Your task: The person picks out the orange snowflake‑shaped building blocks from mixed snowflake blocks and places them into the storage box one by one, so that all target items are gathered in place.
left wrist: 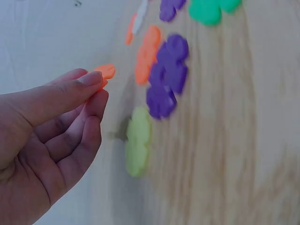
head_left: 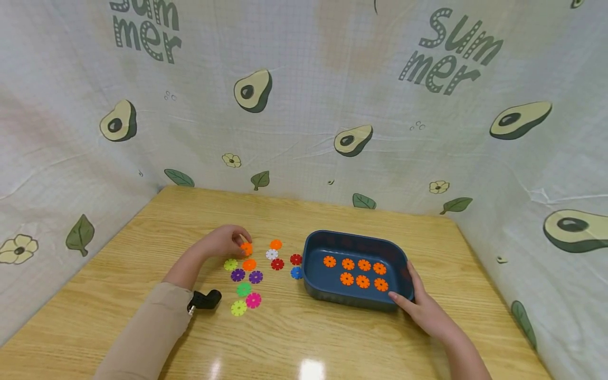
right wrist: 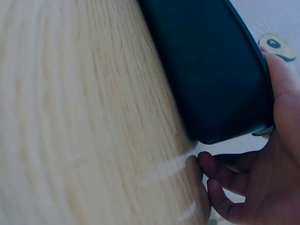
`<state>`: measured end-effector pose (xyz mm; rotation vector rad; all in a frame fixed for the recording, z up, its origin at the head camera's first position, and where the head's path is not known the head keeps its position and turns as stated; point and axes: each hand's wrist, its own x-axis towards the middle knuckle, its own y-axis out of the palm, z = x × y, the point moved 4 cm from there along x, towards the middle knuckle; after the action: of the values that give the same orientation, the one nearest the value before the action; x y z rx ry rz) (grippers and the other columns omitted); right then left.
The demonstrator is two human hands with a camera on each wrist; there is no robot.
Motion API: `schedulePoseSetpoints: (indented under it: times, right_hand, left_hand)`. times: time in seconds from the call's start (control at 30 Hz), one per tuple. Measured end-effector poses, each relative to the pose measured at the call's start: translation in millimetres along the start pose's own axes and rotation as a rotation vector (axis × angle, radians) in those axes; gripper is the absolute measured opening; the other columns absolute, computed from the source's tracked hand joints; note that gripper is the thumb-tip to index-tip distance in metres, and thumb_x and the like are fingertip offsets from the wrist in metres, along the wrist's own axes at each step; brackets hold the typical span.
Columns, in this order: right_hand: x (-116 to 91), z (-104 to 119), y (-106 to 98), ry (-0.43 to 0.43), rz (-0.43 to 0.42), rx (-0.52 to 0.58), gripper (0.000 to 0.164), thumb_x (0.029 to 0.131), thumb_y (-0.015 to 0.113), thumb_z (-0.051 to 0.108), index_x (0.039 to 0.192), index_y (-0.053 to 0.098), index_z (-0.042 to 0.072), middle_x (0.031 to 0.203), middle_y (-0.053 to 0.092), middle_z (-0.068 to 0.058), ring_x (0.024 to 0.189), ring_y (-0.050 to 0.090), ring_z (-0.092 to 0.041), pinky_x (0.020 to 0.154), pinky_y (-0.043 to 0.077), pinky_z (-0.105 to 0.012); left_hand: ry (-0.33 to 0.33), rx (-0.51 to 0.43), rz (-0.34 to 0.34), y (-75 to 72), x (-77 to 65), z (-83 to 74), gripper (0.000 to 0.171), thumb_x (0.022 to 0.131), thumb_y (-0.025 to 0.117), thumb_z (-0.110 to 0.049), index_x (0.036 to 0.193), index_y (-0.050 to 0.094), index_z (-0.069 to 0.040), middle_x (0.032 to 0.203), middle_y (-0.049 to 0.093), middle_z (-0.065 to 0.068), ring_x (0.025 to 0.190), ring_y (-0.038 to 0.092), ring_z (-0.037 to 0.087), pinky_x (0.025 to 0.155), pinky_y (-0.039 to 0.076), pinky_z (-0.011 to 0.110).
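Note:
My left hand (head_left: 227,240) pinches an orange notched plastic disc (head_left: 246,248) between thumb and fingertips. In the left wrist view, that disc (left wrist: 107,71) pokes out past the thumb, the rest covered by the fingers. Close below this hand lie a yellow-green disc (head_left: 230,265), another orange disc (head_left: 249,264) and two purple discs (head_left: 238,275). At the right end of a dark blue rectangular bin (head_left: 332,299), my right hand (head_left: 424,309) grips the wall, thumb hooked over the rim. Several orange discs (head_left: 363,281) lie flat in two rows inside. The right wrist view shows the bin's outer wall (right wrist: 211,70).
Between hand and bin lie a white disc (head_left: 272,254), red discs (head_left: 277,264), an orange disc (head_left: 276,244) and a blue disc (head_left: 296,273) against the bin's left side. Nearer are green (head_left: 244,289), pink (head_left: 254,300) and yellow (head_left: 239,308) discs. A patterned curtain (head_left: 294,79) backs the wooden table (head_left: 285,338).

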<state>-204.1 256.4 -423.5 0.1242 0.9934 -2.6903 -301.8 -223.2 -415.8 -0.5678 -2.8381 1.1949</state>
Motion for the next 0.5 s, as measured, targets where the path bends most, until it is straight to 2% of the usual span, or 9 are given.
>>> schedulePoseSetpoints:
  times: [0.23,0.4,0.5]
  right_hand:
    - [-0.6,-0.2,0.1,-0.003,-0.002,0.002,0.097,0.099,0.058,0.034,0.153,-0.02,0.014,0.155,-0.01,-0.032,0.137,0.003,-0.059,0.104,0.011,-0.071]
    - [-1.3,0.8,0.5,-0.005,-0.006,0.011,0.096,0.099,0.057,0.036,0.154,-0.018,0.014,0.156,-0.01,-0.031,0.138,0.002,-0.058,0.105,0.01,-0.07]
    - [-1.3,1.0,0.3,-0.004,-0.003,0.011,0.096,0.099,0.057,0.036,0.154,-0.019,0.015,0.156,-0.01,-0.031,0.138,0.002,-0.058,0.105,0.01,-0.07]
  left_hand:
    - [0.109,0.013,-0.012,6.9,1.8,-38.8,0.025,0.082,0.075,0.002,0.106,0.07,-0.005,0.081,0.062,0.002,0.074,0.058,0.017,0.071,0.051,0.032]
    - [0.161,0.02,-0.005,14.5,3.2,-65.6,0.027,0.083,0.074,0.003,0.109,0.069,-0.002,0.083,0.063,0.001,0.076,0.06,0.016,0.07,0.053,0.03]
    - [0.194,0.039,-0.009,18.7,4.3,-78.2,0.027,0.083,0.075,0.001,0.108,0.069,-0.004,0.083,0.064,-0.001,0.076,0.06,0.015,0.069,0.053,0.029]
